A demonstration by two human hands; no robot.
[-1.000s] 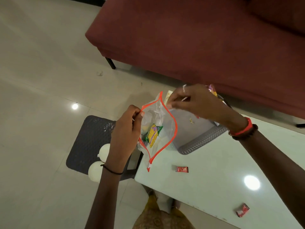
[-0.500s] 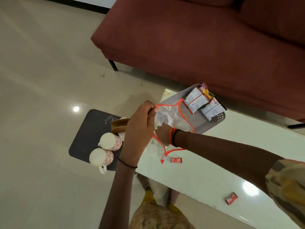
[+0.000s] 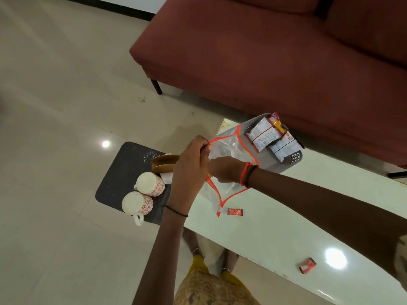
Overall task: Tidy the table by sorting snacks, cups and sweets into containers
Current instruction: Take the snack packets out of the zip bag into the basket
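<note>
Left to do: two red sweets (image 3: 235, 211) lie loose on the surface (image 3: 275, 219), near the hands.
Left hand (image 3: 189, 170): pinching the clear pouch (image 3: 229, 150) rim.
Right hand (image 3: 224, 169): inside the pouch; grip hidden.
Done: cups (image 3: 144, 194) on the tray leftward; snacks (image 3: 264, 134) in the basket (image 3: 293, 157) beyond.

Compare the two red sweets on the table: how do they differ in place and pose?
The near sweet lies flat beside the clear bag, close to the hands. The far sweet lies alone near the table's front edge, turned at an angle. Both are small red wrapped pieces, not yet sorted.
</note>
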